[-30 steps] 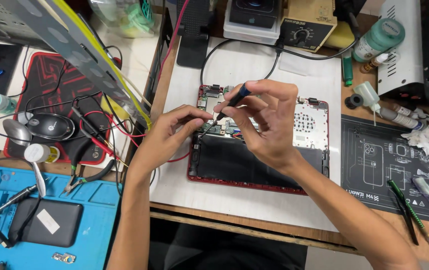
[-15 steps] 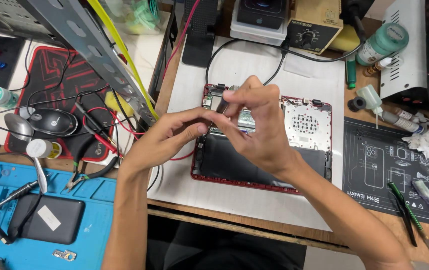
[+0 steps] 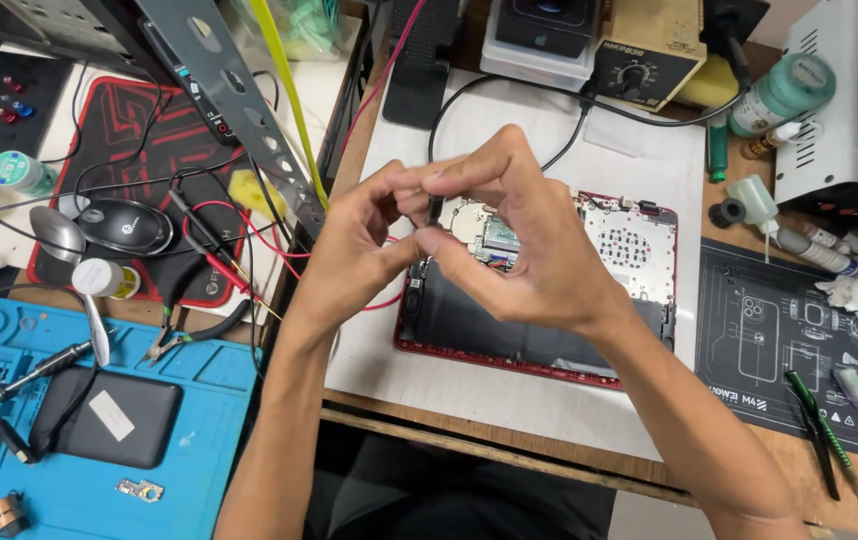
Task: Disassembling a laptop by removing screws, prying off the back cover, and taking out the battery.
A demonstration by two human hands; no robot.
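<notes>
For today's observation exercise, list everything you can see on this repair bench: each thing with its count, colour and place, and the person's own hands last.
Opened device: one, red frame, on the white mat.
White mat: one, middle of the bench.
Small dark tool: one, pinched between both hands.
Computer mouse: one, black, on the red-and-black pad.
Pliers: one, dark handles, left of centre.
Blue work mat: one, lower left.
Black flat case: one, on the blue work mat.
Soldering station: one, yellow, top.
Green bottle: one, upper right.
Dark diagram mat: one, right.
Left hand: at the tool.
Right hand: at the tool.
</notes>
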